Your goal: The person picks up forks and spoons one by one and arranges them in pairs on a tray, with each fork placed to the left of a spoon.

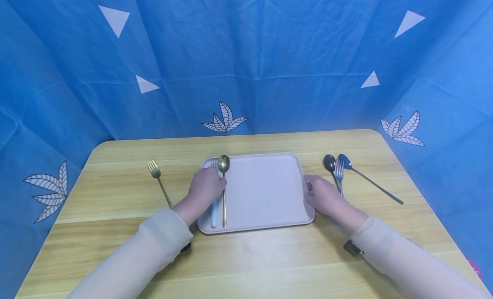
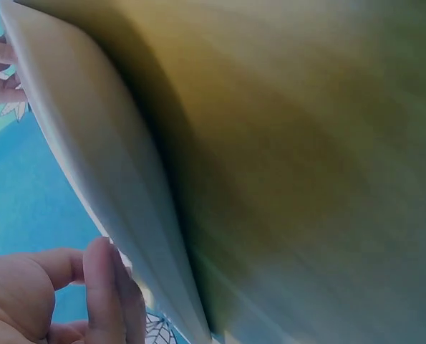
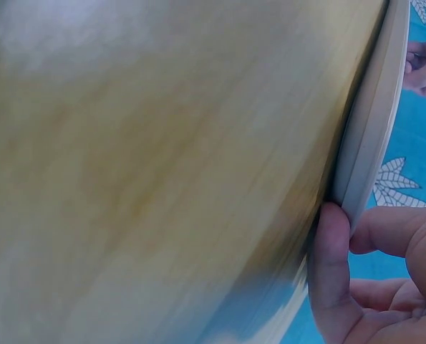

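A pale tray (image 1: 265,192) lies on the wooden table, its near rim toward me. On its left side a blue-handled fork (image 1: 214,213) and a gold spoon (image 1: 224,209) lie side by side, handles toward me. My left hand (image 1: 207,184) is over the tray's left part, covering the fork's middle. Its thumb and fingertips appear to pinch the spoon just below the bowl; the exact contact is hidden. In the left wrist view the curled fingers (image 2: 105,294) are at the rim. My right hand (image 3: 363,265) pinches the tray's right rim, one finger beneath it and the thumb above.
Left of the tray lies a gold fork (image 1: 159,179), partly behind the left sleeve. Beyond the right hand are a dark spoon (image 1: 329,162), a silver fork (image 1: 339,172) and a long blue spoon (image 1: 369,179). A blue curtain (image 1: 254,55) hangs around the table (image 1: 262,260).
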Motion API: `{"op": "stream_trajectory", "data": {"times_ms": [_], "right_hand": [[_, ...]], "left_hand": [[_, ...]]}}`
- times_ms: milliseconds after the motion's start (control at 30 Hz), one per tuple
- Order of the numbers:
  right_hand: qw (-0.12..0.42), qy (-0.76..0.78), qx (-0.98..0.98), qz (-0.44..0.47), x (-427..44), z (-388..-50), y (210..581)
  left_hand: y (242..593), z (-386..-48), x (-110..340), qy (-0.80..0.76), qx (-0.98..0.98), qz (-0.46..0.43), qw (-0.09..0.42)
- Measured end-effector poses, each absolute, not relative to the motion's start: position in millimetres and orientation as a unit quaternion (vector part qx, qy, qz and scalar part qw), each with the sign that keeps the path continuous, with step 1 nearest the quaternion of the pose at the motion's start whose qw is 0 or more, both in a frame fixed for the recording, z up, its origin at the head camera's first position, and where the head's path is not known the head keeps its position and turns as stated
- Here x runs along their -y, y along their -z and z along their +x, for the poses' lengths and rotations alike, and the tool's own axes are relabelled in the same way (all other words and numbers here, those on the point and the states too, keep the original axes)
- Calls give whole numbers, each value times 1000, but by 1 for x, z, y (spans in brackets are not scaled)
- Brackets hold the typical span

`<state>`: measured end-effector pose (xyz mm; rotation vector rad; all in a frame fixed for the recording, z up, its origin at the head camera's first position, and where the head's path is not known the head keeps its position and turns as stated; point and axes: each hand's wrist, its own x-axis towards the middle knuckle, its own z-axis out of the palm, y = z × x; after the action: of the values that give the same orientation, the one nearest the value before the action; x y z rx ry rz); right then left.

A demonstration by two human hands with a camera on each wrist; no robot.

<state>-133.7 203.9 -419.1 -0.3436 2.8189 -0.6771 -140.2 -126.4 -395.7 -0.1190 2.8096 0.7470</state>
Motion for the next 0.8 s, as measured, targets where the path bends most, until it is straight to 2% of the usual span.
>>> {"op": "stream_trajectory", "data": {"times_ms": [533,800], "right_hand": [[104,222,-962,-123,-203,-133,415],[107,224,-961,-120,-202,-132,415]], "left_hand": [[398,-130,165,-258,-961,-54,84],[399,-124,185,-247,-967,-44,41]]}}
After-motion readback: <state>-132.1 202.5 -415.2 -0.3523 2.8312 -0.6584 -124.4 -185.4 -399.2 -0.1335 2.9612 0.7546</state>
